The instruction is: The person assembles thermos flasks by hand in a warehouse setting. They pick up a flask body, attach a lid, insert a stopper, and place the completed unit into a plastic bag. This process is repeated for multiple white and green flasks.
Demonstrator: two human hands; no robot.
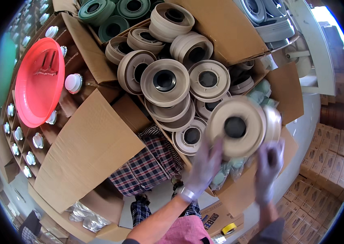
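My left hand, in a thin pale glove, grips the lower left rim of a beige round plastic lid with a black centre. Motion blurs this lid and my fingers. My right hand, gloved too, has its fingers closed at the lower edge of a second beige lid, which is smeared and tilted beside the first. Behind them, several similar beige lids lie stacked and tilted in a cardboard box. Part of the box's contents is hidden behind the lids I hold.
At the left, a red plastic basin sits over a divided carton of white-capped bottles. Green lids and grey-blue lids are at the back. A cardboard flap sticks up beside a plaid cloth. Yellow tape lies low right.
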